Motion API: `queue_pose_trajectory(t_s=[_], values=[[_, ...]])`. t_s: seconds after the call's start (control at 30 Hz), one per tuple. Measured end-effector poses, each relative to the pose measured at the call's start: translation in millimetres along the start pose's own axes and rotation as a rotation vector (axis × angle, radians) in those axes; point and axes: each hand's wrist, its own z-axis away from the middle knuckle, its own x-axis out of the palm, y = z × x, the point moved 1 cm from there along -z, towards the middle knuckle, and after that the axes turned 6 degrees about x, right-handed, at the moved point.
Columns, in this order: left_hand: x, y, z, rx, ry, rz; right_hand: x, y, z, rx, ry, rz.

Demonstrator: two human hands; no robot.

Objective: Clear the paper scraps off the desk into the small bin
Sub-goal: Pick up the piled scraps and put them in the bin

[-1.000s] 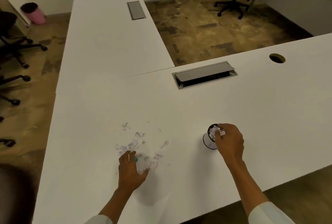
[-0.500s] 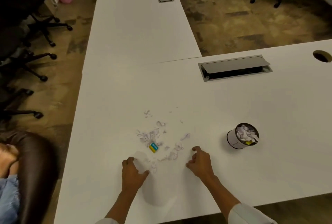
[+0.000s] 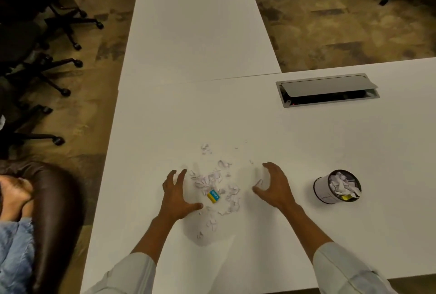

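Getting ready to scoop up the paper scraps (image 3: 213,183).

The left hand (image 3: 175,196) and right hand (image 3: 273,185) sit spread wide, empty, one each side of the pile, likely to push it together. An eraser (image 3: 213,195) lies among them. The small bin (image 3: 336,186) stands right on the table (image 3: 306,142), already full.

Bare desk (image 3: 271,128) around small bin (image 3: 324,190)

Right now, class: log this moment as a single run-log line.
left hand open, left of paper scraps | right hand open, right of them | eraser among scraps | small bin nearly full
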Motion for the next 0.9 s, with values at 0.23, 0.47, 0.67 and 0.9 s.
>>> queue_pose_trajectory(t_s=[0.23,0.47,0.67,0.9], values=[[18.6,17.1,-31.9,0.221,-0.364,-0.370,72.7,-23.5,38.8,-0.246,-0.335,0.266],[48.2,29.4,-19.2,0.373,-0.363,-0.489,114.6,-43.0,72.5,-0.330,-0.358,0.370],[57.5,17.1,-1.8,0.449,-0.168,-0.453,126.1,-42.6,91.3,-0.351,-0.334,0.418],[43.5,9.0,-0.6,0.336,-0.163,-0.362,129.2,-46.6,105.0,-0.451,-0.279,0.545]])
